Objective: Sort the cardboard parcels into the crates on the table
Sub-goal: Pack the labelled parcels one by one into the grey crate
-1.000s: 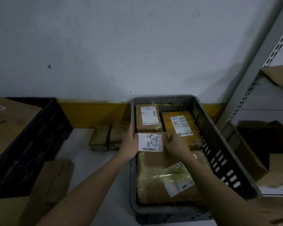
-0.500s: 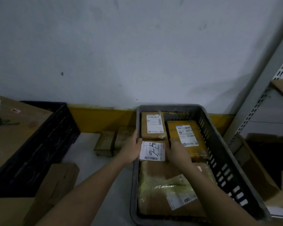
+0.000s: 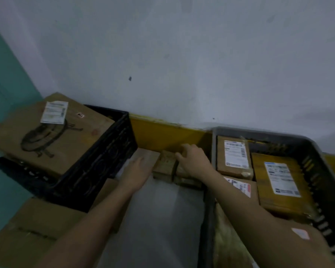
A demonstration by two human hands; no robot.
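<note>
Both hands reach to the back edge of the desk [image 3: 162,219], between two crates. The right hand [image 3: 193,159] lies over a small parcel [image 3: 184,176] there, fingers curled on its far top edge and thumb against its left side; whether the grip is closed cannot be told, since the parcel sits mostly under the hand. A second small parcel [image 3: 164,166] stands just beside it on the left, touching it. The left hand [image 3: 138,173] is flat and spread, fingers extended toward the left side of this second parcel, holding nothing; contact cannot be told.

The grey crate [image 3: 317,167] stands at the right edge of the desk. It holds a labelled parcel [image 3: 234,157] in its back left corner, a yellow parcel [image 3: 278,182] to the right of that, and a parcel with a white and red label [image 3: 242,188] partly hidden by the right forearm.

The black crate [image 3: 97,161] stands at the left edge, with a large box [image 3: 52,134] bearing a printed drawing and a white label tilted over its rim. A flat carton [image 3: 37,225] lies in front of the black crate.
</note>
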